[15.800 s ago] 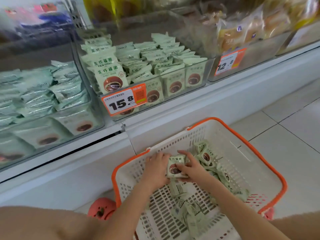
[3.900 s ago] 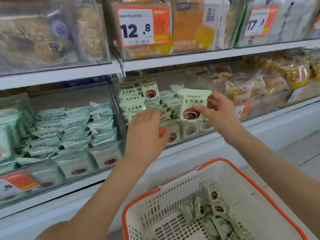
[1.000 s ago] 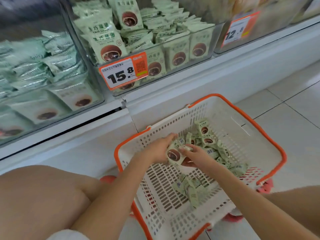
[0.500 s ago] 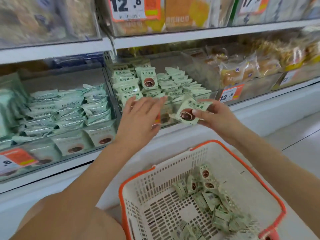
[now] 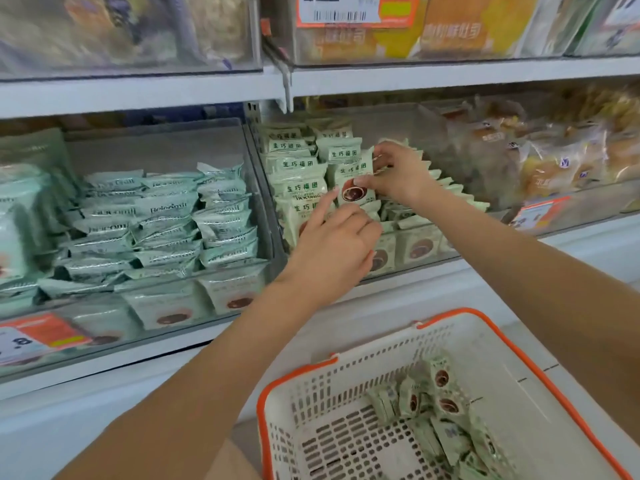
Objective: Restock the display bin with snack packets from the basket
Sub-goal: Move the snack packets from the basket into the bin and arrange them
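Observation:
A clear display bin (image 5: 433,258) on the lower shelf holds rows of pale green snack packets (image 5: 294,164). My right hand (image 5: 398,174) pinches one pale green packet (image 5: 353,181) with a brown round picture, upright inside the bin among the others. My left hand (image 5: 336,244) reaches into the bin just below it, index finger stretched out and touching the standing packets. A white basket (image 5: 540,410) with an orange rim sits at the lower right, with several of the same packets (image 5: 436,407) lying in it.
A neighbouring clear bin (image 5: 145,299) on the left holds stacked mint-green packets. Bread packs (image 5: 554,157) fill the bin to the right. An upper shelf (image 5: 415,74) with more bins overhangs the bin. Orange price tags hang on the bin fronts.
My right hand carried the packet from in front of the bin into it and stood it among the rows. My left hand moved in to the packets beside it.

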The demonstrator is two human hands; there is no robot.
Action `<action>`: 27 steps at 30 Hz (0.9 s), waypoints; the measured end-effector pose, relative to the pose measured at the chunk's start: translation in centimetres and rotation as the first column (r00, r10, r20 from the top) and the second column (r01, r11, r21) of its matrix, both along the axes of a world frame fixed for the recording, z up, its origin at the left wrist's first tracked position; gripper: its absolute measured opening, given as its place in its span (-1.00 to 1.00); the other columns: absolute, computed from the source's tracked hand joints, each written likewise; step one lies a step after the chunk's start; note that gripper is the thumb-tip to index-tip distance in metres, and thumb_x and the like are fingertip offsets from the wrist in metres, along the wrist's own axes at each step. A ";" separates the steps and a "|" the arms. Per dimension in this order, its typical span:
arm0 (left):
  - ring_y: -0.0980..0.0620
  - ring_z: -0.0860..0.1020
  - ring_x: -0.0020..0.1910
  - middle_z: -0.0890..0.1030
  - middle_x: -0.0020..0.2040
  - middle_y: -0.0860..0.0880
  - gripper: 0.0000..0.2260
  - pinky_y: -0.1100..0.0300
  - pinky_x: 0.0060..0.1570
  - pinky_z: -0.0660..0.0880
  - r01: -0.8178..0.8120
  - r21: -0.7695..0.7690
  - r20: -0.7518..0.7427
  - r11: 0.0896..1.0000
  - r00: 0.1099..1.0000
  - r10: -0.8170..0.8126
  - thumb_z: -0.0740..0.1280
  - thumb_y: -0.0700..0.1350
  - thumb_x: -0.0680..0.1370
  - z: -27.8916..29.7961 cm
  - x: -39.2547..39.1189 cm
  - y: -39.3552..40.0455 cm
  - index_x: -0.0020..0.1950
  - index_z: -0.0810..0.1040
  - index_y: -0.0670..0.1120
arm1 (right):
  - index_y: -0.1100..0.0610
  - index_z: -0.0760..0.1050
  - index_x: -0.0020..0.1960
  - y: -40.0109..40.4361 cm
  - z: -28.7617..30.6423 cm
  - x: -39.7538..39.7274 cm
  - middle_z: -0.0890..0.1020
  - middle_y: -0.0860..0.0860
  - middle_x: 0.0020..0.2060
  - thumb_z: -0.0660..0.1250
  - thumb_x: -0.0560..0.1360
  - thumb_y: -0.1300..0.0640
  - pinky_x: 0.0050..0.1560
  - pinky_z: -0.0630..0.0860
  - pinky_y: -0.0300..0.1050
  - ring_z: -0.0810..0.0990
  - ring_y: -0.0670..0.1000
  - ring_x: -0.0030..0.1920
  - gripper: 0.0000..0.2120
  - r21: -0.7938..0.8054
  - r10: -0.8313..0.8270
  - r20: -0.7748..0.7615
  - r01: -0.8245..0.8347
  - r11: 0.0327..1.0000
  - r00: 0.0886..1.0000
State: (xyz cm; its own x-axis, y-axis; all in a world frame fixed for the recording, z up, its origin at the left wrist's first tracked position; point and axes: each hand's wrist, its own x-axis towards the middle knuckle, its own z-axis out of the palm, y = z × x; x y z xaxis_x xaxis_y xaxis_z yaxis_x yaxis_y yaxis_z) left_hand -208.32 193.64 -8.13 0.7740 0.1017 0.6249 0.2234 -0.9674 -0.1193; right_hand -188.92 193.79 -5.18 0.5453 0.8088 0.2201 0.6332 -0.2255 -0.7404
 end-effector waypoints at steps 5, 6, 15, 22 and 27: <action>-0.07 0.55 0.07 0.63 -0.08 -0.03 -0.88 -0.09 0.37 0.15 -0.007 -0.002 -0.024 1.000 1.000 0.007 0.35 -0.13 0.42 -0.2 -0.1 0.3 -0.08 0.60 -0.10 | 0.03 0.33 0.09 -0.4 -0.4 -0.4 0.54 -0.05 -0.23 0.57 0.30 0.09 0.02 0.56 0.06 0.59 0.03 -0.14 -0.49 0.029 -0.017 -0.054 0.018 0.999 0.998; -0.07 0.55 0.08 0.63 -0.06 -0.03 -0.87 -0.09 0.36 0.17 -0.006 0.004 -0.022 1.000 1.000 0.006 0.35 -0.14 0.42 -0.2 0.0 0.3 -0.06 0.60 -0.11 | 0.05 0.33 0.12 -0.7 -0.2 -0.5 0.55 -0.04 -0.21 0.56 0.30 0.08 0.03 0.56 0.05 0.60 0.02 -0.14 -0.48 0.026 -0.021 -0.050 0.022 0.999 0.999; -0.08 0.54 0.05 0.63 -0.05 -0.06 -0.80 0.01 0.23 0.27 0.237 0.153 0.008 0.959 0.971 -0.241 0.30 -0.29 0.40 -2.3 0.8 -3.7 -0.04 0.61 -0.12 | 0.13 0.40 0.12 -10.7 -0.4 -4.6 0.54 -0.02 -0.05 0.46 0.42 0.17 -0.01 0.49 -0.26 0.52 -0.06 -0.05 -0.65 0.341 -0.166 0.035 0.144 0.929 0.986; -0.08 0.56 -0.13 0.61 -0.20 -0.03 -0.82 -0.01 0.12 0.39 0.405 -0.105 -0.421 0.908 0.809 -0.410 0.43 -0.32 0.37 -12.0 1.3 -11.3 -0.11 0.61 -0.09 | 0.09 0.34 -0.08 -22.4 -15.5 -5.4 0.50 -0.01 -0.19 0.43 0.43 0.22 -0.22 0.47 -0.07 0.50 0.05 -0.18 -0.74 0.009 -0.381 -0.049 0.382 0.924 0.923; -0.12 0.48 -0.04 0.50 -0.16 -0.06 -0.80 -0.02 0.27 0.24 -0.055 -0.384 -0.796 0.922 0.525 -0.301 0.25 -0.41 0.48 -20.7 -0.4 -15.4 -0.03 0.47 -0.14 | 0.08 0.28 0.21 -29.4 -27.3 -7.4 0.52 0.08 0.08 0.45 0.43 0.08 -0.01 0.51 -0.02 0.53 0.11 0.04 -0.53 -0.857 -0.210 -0.118 0.007 0.515 0.971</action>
